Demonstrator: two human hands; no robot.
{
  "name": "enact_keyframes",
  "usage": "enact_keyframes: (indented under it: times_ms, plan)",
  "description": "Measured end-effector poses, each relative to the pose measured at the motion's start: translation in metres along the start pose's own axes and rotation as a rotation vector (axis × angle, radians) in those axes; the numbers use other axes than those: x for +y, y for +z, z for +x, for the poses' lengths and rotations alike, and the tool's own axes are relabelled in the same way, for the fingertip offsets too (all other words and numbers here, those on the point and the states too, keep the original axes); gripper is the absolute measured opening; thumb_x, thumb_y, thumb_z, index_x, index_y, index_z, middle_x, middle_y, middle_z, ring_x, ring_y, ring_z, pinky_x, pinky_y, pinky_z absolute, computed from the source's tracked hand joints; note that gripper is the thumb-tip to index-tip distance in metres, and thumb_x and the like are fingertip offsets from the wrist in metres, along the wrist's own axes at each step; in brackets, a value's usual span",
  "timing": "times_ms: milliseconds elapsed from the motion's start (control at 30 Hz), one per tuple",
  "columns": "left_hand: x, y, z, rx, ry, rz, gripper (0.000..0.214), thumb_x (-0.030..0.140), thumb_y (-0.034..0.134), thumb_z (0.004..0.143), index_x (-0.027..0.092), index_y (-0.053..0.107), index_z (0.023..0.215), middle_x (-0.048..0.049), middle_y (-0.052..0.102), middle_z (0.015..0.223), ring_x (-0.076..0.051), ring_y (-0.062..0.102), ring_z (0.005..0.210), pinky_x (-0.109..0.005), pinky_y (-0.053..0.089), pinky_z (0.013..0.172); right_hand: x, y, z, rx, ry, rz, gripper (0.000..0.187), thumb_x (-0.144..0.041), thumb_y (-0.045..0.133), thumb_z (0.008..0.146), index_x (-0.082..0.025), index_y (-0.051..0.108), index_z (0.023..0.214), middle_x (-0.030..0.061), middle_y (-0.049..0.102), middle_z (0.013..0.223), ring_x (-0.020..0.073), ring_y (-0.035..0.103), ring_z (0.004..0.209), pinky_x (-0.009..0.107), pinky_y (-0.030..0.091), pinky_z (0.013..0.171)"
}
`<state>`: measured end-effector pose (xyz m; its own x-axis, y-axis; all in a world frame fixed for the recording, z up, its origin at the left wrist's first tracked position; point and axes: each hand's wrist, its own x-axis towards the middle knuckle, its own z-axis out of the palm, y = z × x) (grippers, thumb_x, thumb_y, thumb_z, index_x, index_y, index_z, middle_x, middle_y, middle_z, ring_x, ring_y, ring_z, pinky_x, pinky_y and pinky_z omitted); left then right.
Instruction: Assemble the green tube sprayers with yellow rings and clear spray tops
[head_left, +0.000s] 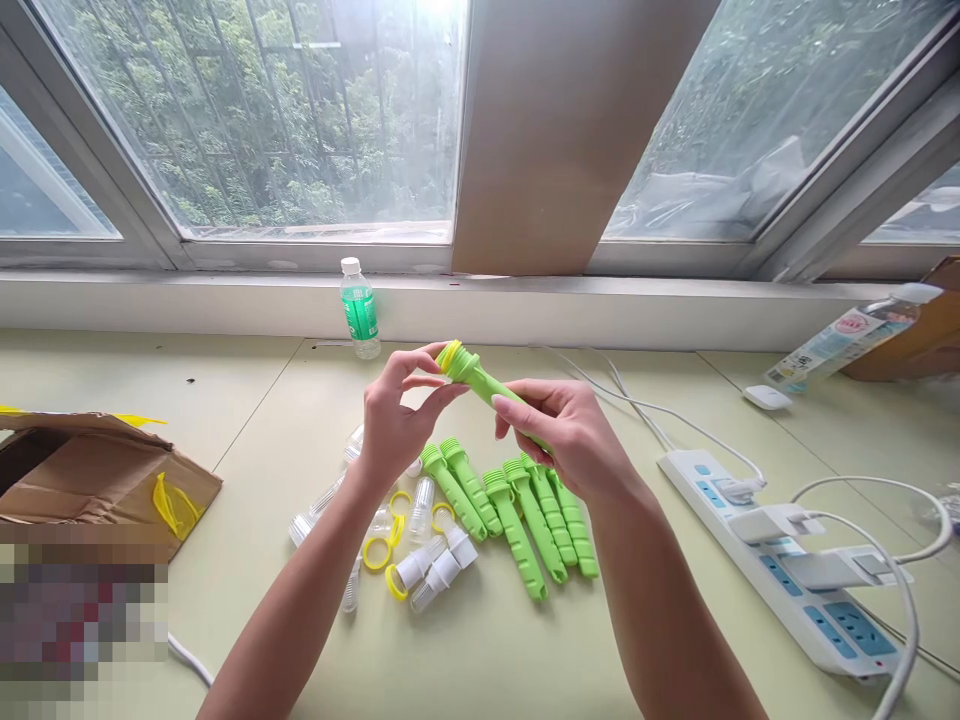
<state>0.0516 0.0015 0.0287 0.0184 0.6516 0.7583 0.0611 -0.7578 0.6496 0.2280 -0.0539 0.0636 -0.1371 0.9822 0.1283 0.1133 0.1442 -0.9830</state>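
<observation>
My right hand (pixel 566 432) grips the shaft of a green plastic handle (pixel 480 380) and holds it tilted above the table. My left hand (pixel 396 412) pinches a yellow ring (pixel 448 355) at the handle's threaded top end. Below my hands, several more green handles (pixel 517 515) lie side by side on the table. To their left lie clear plastic tubes (pixel 422 505), white caps (pixel 439 570) and loose yellow rings (pixel 377 552).
An open cardboard box (pixel 97 475) with yellow rings sits at the left. A white power strip (pixel 787 560) with plugs and cables lies at the right. A small green-labelled bottle (pixel 360 310) stands by the window sill. Another bottle (pixel 847 340) lies at the far right.
</observation>
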Motion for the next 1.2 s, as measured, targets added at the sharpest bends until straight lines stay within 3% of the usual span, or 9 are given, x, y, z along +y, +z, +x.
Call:
enact_keyframes:
  times_ms: [167,367,533,700,900,1033,1200]
  plan:
    - [0.001,-0.001,0.001,-0.03,-0.008,-0.046,0.032,0.02,0.078,0.073,0.02,0.054,0.095,-0.005,0.069,0.109,-0.017,0.067,0.102,-0.033,0.064,0.076,-0.003,0.001,0.0,-0.078,0.044,0.134,0.024,-0.038,0.063,0.087,-0.017,0.064,0.099,0.003,0.065,0.066,0.0036,0.032,0.035,0.019,0.018,0.032]
    - [-0.001,-0.004,0.002,-0.059,-0.054,-0.023,0.025,0.023,0.074,0.077,0.019,0.054,0.091,-0.0061,0.068,0.112,-0.018,0.067,0.102,-0.034,0.064,0.076,-0.002,0.0,0.002,-0.103,0.037,0.121,0.023,-0.038,0.061,0.089,-0.016,0.061,0.092,0.0037,0.066,0.07,0.0037,0.036,0.036,0.018,0.022,0.031]
    - [0.001,-0.003,0.002,-0.051,-0.035,-0.035,0.025,0.021,0.075,0.076,0.019,0.054,0.091,-0.0058,0.069,0.11,-0.017,0.067,0.1,-0.034,0.064,0.076,-0.006,-0.001,-0.003,-0.027,-0.022,-0.13,0.023,-0.038,0.07,0.082,-0.019,0.066,0.094,-0.0011,0.058,0.069,0.0087,0.049,0.049,0.02,0.037,0.04]
    - [0.004,-0.001,0.002,-0.046,-0.027,-0.034,0.025,0.019,0.074,0.077,0.02,0.055,0.093,-0.0049,0.068,0.111,-0.016,0.066,0.101,-0.034,0.064,0.077,-0.009,0.002,-0.006,0.066,-0.113,-0.314,0.022,-0.036,0.061,0.089,-0.02,0.067,0.102,-0.0015,0.055,0.065,0.0098,0.047,0.054,0.022,0.038,0.047]
    - [0.003,-0.001,0.001,-0.113,-0.065,-0.012,0.028,0.022,0.075,0.076,0.021,0.054,0.094,-0.005,0.067,0.113,-0.017,0.066,0.1,-0.033,0.063,0.078,-0.01,0.003,-0.007,0.014,-0.036,-0.228,0.031,-0.04,0.051,0.094,-0.016,0.067,0.104,0.0009,0.059,0.069,0.0081,0.045,0.044,0.023,0.036,0.039]
    - [-0.001,-0.001,-0.001,-0.099,-0.112,0.028,0.024,0.028,0.074,0.077,0.02,0.054,0.088,-0.0048,0.068,0.11,-0.016,0.069,0.092,-0.032,0.063,0.077,-0.012,0.005,-0.007,0.03,-0.002,-0.23,0.038,-0.041,0.062,0.087,-0.018,0.061,0.117,-0.0008,0.06,0.065,0.0075,0.041,0.043,0.021,0.035,0.038]
    - [0.001,-0.001,-0.001,-0.099,-0.091,0.001,0.029,0.029,0.076,0.074,0.02,0.055,0.09,-0.0055,0.069,0.11,-0.016,0.068,0.093,-0.034,0.063,0.078,-0.009,0.003,-0.005,0.041,0.029,-0.167,0.039,-0.041,0.071,0.079,-0.019,0.06,0.11,-0.0009,0.063,0.064,0.0066,0.041,0.039,0.019,0.033,0.035]
